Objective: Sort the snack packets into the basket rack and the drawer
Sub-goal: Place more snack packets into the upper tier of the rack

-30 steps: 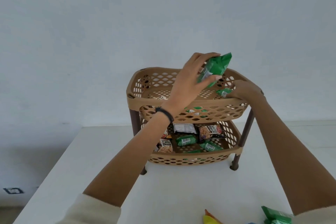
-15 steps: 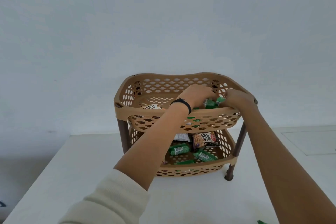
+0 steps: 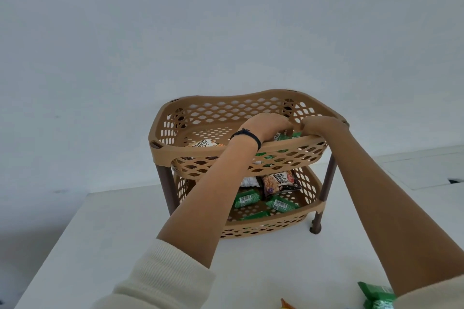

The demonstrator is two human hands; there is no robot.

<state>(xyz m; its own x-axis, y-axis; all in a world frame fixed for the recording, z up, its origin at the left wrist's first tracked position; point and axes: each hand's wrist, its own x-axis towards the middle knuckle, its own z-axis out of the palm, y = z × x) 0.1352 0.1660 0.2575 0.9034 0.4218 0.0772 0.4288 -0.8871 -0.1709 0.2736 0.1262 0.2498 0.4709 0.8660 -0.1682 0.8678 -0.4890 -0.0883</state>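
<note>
Two hands meet inside the upper basket of a tan two-tier basket rack, which stands on a white table at the centre of the frame. The left hand, with a black wristband and a cream sleeve pushed up the forearm, is bent knuckles-up over a cluster of green packets at the right end of that basket. Its fingers curl down out of sight, so whether it clasps a packet cannot be told. The right hand, just beside it, reaches over the front rim at the basket's right corner. Its fingers are likewise hidden and its hold cannot be judged. A peanut packet lies at the left of the upper basket. The lower basket holds a dark salted-peanuts packet, a white packet and several green snack packets. At the lower right of the frame, a lone green packet lies on the table near an orange scrap cut off by the bottom edge. A pale wall fills the upper frame.
</note>
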